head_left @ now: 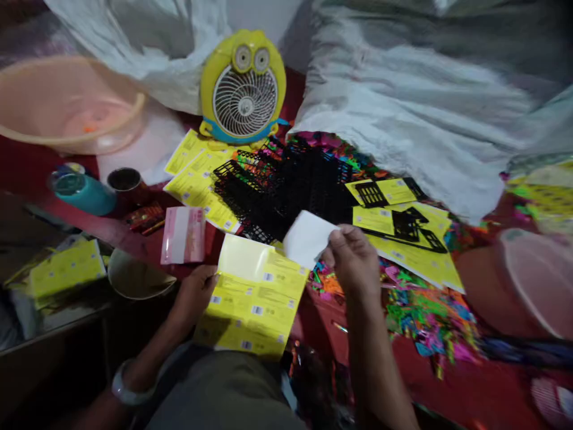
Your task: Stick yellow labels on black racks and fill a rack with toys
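A yellow label sheet [257, 304] with small printed blocks rests over the person's lap, its upper left part bare and pale. At its left edge my left hand [196, 294] is closed on it. My right hand [353, 257] pinches the corner of a small white-backed piece [308, 237], held just above the sheet's upper right corner. Beyond both hands lies a heap of black plastic grids [304, 185]. More yellow sheets [201, 179] lie left of the heap, and others [414, 257] lie to its right with black pieces on them.
A yellow fan [244, 89] stands behind the heap, near white sacks [403, 113]. At left are a pink basin [67, 107], a blue cup [85, 192], a dark cup [126, 179] and a pink pack [182, 235]. Colourful small pieces [430, 322] and another basin [505, 280] are at right.
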Motion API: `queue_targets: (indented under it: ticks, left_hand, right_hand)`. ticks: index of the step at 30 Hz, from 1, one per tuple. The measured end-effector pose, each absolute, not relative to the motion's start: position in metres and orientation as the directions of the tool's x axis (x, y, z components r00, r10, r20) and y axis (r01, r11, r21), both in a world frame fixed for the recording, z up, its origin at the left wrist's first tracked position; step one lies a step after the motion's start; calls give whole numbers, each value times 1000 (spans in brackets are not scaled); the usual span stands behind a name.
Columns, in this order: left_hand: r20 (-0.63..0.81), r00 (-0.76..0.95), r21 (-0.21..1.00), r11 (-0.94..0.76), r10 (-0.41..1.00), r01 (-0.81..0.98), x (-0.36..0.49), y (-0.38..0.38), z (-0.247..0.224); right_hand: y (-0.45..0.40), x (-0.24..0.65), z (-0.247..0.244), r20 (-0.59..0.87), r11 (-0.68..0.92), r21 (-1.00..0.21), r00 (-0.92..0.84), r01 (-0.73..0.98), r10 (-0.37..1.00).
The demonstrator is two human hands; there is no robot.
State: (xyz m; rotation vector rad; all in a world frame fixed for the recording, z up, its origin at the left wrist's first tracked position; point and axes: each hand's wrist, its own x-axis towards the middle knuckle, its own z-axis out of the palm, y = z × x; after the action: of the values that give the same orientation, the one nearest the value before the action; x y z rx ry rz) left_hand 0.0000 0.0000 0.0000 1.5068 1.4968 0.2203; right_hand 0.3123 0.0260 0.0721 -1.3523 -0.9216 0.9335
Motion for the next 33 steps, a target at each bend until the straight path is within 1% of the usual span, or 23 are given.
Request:
queue_targets:
  ticks: [1, 3, 4, 5, 6, 7, 8, 9, 11, 13, 15, 17, 20, 22, 23, 25, 28, 33]
  left_hand:
    - [-485, 235, 659, 175, 843, 731, 0, 0, 8]
    - [-466, 224, 571, 97, 856, 815, 1, 5, 26]
    - [-442, 209, 532, 67, 873, 844, 3, 12, 36]
    - [-400, 178, 469, 34, 899, 883, 6, 24, 48]
    - [-346, 150, 434, 17, 926, 901, 10, 39, 59]
    - [-284, 117, 440, 21, 952, 898, 14, 59, 69]
    - [-228, 83, 489, 41, 970, 871, 19, 81, 79]
    - [-202, 37, 558, 83, 979, 826, 24, 106, 86]
    - [-171, 0, 615, 107, 985, 782, 32, 155, 95]
    - [-164, -37, 673, 139, 986, 726, 39, 192, 99]
    - [-193, -27, 743, 164, 981, 648, 46, 212, 98]
    - [-259, 37, 809, 196, 965, 554, 53, 217, 94]
    - [-386, 225, 903, 315, 895, 293, 58, 212, 85]
    - [-397, 316, 918, 373, 862, 138, 56, 209, 79]
    - [-390, 332, 920, 381, 859, 96, 55, 210, 76]
    - [-381, 332, 922, 382, 863, 64, 52, 212, 73]
    - [-405, 312, 909, 415, 859, 39, 51, 217, 75]
    - [-411, 269, 911, 380, 871, 161, 56, 221, 82]
  right_hand:
    - [30, 322, 77, 63, 53, -998, 428, 36, 902]
    - [39, 337, 86, 166, 127, -986, 493, 112, 854]
    - [45, 341, 90, 205, 157, -978, 497, 137, 843]
    - [52, 342, 93, 237, 186, -971, 483, 152, 843]
    - [59, 340, 95, 261, 214, -965, 450, 153, 854]
    - [68, 335, 96, 277, 238, -960, 398, 145, 874]
    - [77, 328, 97, 290, 259, -956, 338, 136, 895]
    - [86, 320, 97, 304, 278, -952, 275, 129, 912]
    - [105, 302, 95, 325, 308, -943, 156, 122, 933]
    - [122, 287, 93, 336, 326, -937, 67, 124, 939]
    - [136, 278, 91, 356, 351, -924, 8, 149, 934]
    - [145, 272, 87, 402, 401, -895, -36, 195, 915]
    - [151, 271, 79, 463, 479, -847, -123, 231, 878]
    - [153, 272, 71, 455, 493, -840, -200, 229, 868]
    - [154, 273, 68, 443, 493, -841, -238, 225, 864]
    - [156, 276, 62, 422, 494, -841, -305, 221, 854]
    - [159, 281, 58, 402, 507, -830, -384, 230, 831]
    - [166, 287, 61, 379, 550, -790, -488, 271, 786]
